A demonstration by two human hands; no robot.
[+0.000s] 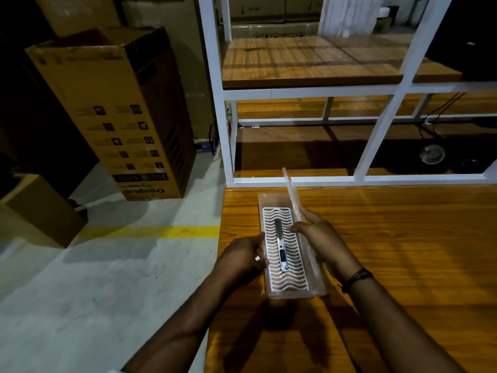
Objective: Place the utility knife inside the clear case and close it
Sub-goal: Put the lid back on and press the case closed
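A clear rectangular case [294, 292] lies on the wooden table near its left edge, with a white wavy grid insert in its bottom. The utility knife [281, 249], silver with black parts, rests lengthwise on that insert inside the case. The clear lid [291, 192] stands nearly upright along the case's right side. My right hand [320, 238] holds the lid from the right, fingers against it. My left hand [246, 255] grips the case's left wall.
The wooden table [403, 265] stretches to the right. A white metal shelf frame [376, 135] with a wooden shelf stands behind the case. Left of the table are a concrete floor with a yellow line [150, 232] and tall cardboard boxes [113, 111].
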